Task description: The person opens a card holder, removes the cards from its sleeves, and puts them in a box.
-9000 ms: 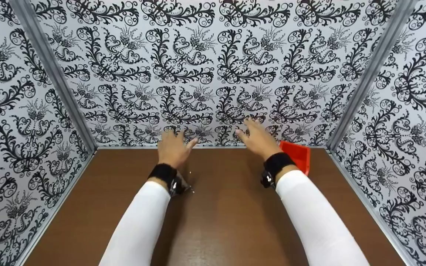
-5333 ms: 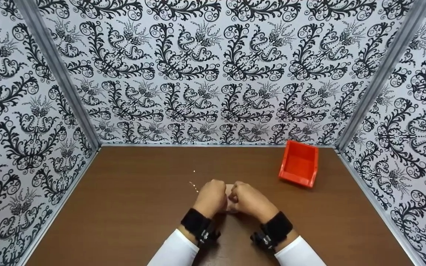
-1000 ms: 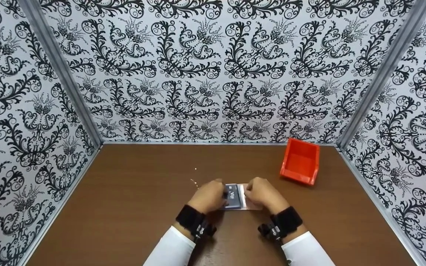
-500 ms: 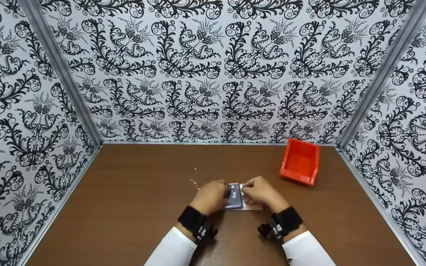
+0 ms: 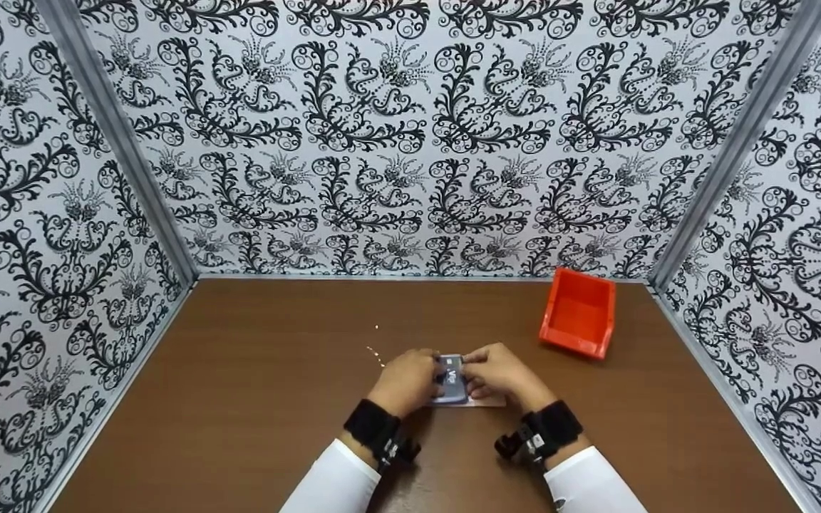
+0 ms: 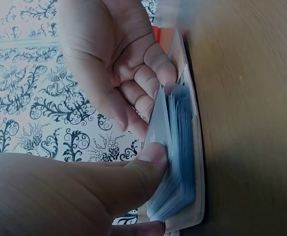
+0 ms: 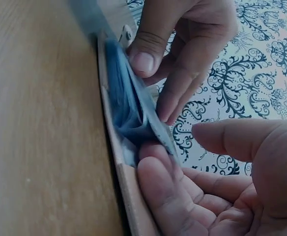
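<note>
A small card holder (image 5: 454,385) with clear plastic sleeves lies open on the table; a grey-blue leaf marked "Vip" is uppermost. Its tan cover (image 6: 198,199) rests on the wood, with the stack of bluish sleeves (image 6: 185,142) fanned above it. My left hand (image 5: 405,381) grips the holder's left side, thumb (image 6: 153,155) pressing the leaves from above. At the sleeves' opposite edge, my right hand (image 5: 503,375) has its curled fingers (image 7: 156,179) hooked under the raised top leaf, while the right thumb (image 7: 222,137) stays apart from it.
Toward the back right of the brown table (image 5: 268,399) sits a red plastic bin (image 5: 578,313). Patterned panels (image 5: 396,142) enclose the back and sides. Small light reflections show left of the holder. Both wrists wear black camera straps (image 5: 375,425).
Nine seconds ago both hands were raised and apart; they came together over the card holder. In the last second my right hand shifted left from the cover onto the Vip leaf's edge.
</note>
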Demonstrator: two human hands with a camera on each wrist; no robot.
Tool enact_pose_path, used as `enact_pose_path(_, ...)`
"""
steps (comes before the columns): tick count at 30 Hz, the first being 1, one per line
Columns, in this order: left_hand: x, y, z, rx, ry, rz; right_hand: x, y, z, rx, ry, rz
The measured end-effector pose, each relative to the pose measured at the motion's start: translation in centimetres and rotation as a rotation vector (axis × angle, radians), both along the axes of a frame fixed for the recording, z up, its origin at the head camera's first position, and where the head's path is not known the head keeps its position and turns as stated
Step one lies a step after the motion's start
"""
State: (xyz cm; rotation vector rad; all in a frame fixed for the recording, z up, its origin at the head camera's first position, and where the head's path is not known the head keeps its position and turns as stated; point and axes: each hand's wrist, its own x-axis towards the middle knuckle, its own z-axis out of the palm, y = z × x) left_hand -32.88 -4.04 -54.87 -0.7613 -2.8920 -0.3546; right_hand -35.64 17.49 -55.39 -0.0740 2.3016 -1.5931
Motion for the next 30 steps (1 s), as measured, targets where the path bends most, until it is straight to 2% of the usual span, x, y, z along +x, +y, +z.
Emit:
enact_pose_path(8,0.11,-0.03,0.17,0.009,-0.019,0.008,0.02,-0.21,-0.30,0.006,0.012,-0.013)
enact_pose_path(17,0.52,-0.07,0.31,0.021,0.047,0.002,0.09,0.21,0.11,-0.005,-0.012,-0.054)
enact_pose_path(26,0.37,0.12,-0.08,-0.003,0.082,0.042,-0.02,0.21,-0.10,-0.040,-0.046,-0.065)
enact_pose_path(30,0.29,0.27,-0.15,0.000,0.070,0.072,0.03,0.08,-0.16,-0.046,-0.040,-0.045)
